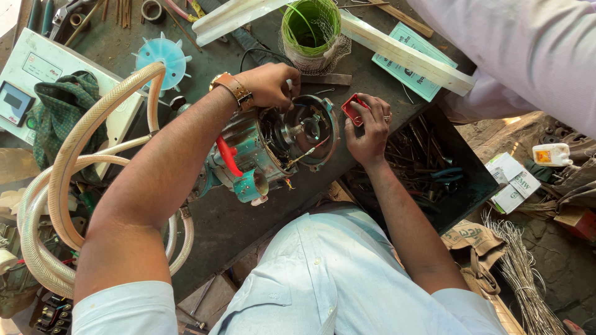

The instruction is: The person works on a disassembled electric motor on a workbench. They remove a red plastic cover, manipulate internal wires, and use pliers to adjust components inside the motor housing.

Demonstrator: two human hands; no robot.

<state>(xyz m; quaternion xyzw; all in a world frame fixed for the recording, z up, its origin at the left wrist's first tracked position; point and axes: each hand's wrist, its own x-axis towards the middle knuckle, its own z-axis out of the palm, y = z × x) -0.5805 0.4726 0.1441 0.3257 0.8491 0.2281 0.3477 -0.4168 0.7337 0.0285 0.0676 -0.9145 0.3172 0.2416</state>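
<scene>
Under both hands, opened teal motor (273, 149)

Desk (248, 239) crowded; little open surface. Bare strip near the motor (273, 146), between it and the near edge: a hand could pass there. Left side blocked by coiled hose (62, 167), which arcs up over the desk beside the left forearm, with a green cloth (59, 111) and a white meter box (37, 68) behind it. Far side closed off by a green wire spool (310, 28), a white strip (403, 53) lying slantwise and a blue fan wheel (162, 57). Another person's sleeve (528, 56) hangs over the far right corner. Right of the motor, a dark tray of tools (428, 167) sits just beside the right hand (369, 127); only a narrow gap between. The left hand (270, 84) covers the motor's far rim.
</scene>
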